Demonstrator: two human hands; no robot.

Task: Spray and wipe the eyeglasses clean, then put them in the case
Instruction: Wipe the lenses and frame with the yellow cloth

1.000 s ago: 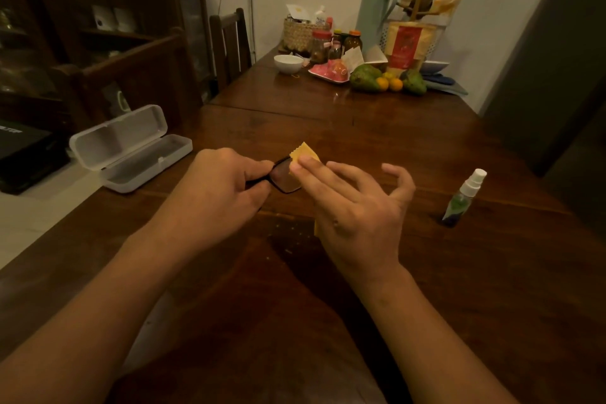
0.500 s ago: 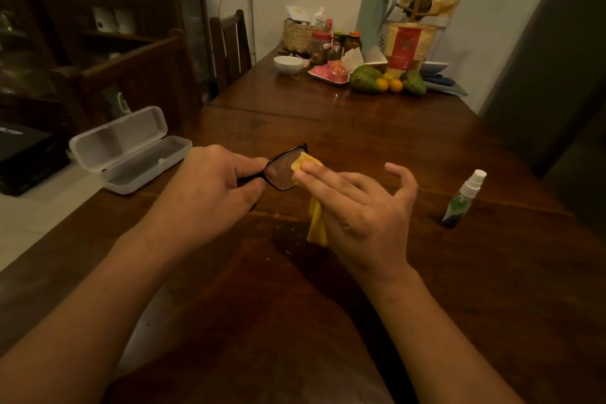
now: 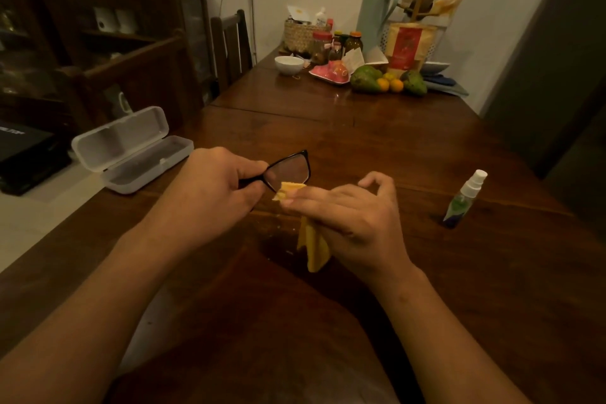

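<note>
My left hand (image 3: 213, 190) grips black-framed eyeglasses (image 3: 290, 169) by the frame, holding them above the wooden table (image 3: 393, 147); one lens shows, the rest is hidden by the hand. My right hand (image 3: 347, 220) pinches a yellow cloth (image 3: 313, 246) against the lower edge of that lens, and the cloth's tail hangs down under the palm. A clear plastic case (image 3: 131, 151) lies open at the table's left edge. A small spray bottle (image 3: 464, 198) with a white top stands upright to the right of my right hand.
The far end of the table holds a white bowl (image 3: 289, 64), jars, a woven basket (image 3: 300, 34), a pink tray, green and orange fruit (image 3: 387, 82) and a red packet. A wooden chair (image 3: 231, 46) stands at the left side, a dark cabinet behind it.
My right hand with the cloth slid down from the top of the lens to its lower edge. More of the lens now shows, and more cloth hangs below the hand.
</note>
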